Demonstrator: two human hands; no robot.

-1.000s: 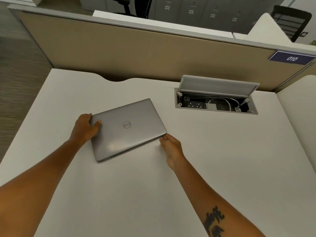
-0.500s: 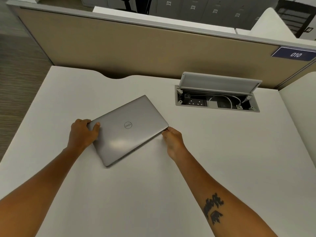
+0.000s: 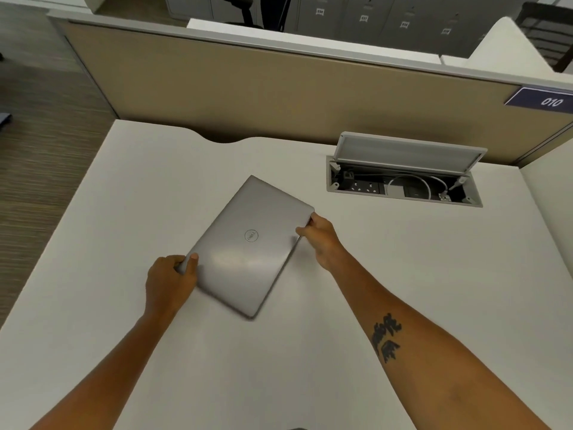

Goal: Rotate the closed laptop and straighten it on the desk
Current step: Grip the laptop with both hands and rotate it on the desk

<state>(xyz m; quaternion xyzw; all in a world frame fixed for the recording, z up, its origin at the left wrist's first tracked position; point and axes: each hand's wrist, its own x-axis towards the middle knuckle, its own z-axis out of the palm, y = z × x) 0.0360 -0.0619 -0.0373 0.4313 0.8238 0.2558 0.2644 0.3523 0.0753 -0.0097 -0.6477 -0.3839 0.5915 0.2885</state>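
1. Your white desk carries the closed silver laptop, lying skewed at a steep diagonal.
2. Your left hand grips its near-left corner, thumb on the lid.
3. Your right hand pinches the far-right corner, fingers closed narrow.

Both hands grip the closed laptop, seemingly flat, skewed on the desk.

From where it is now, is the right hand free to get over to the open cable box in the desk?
Probably yes. The right hand grips the laptop at its far right corner, and only bare desk lies between it and the cable box, whose lid stands open. It would have to let go first.
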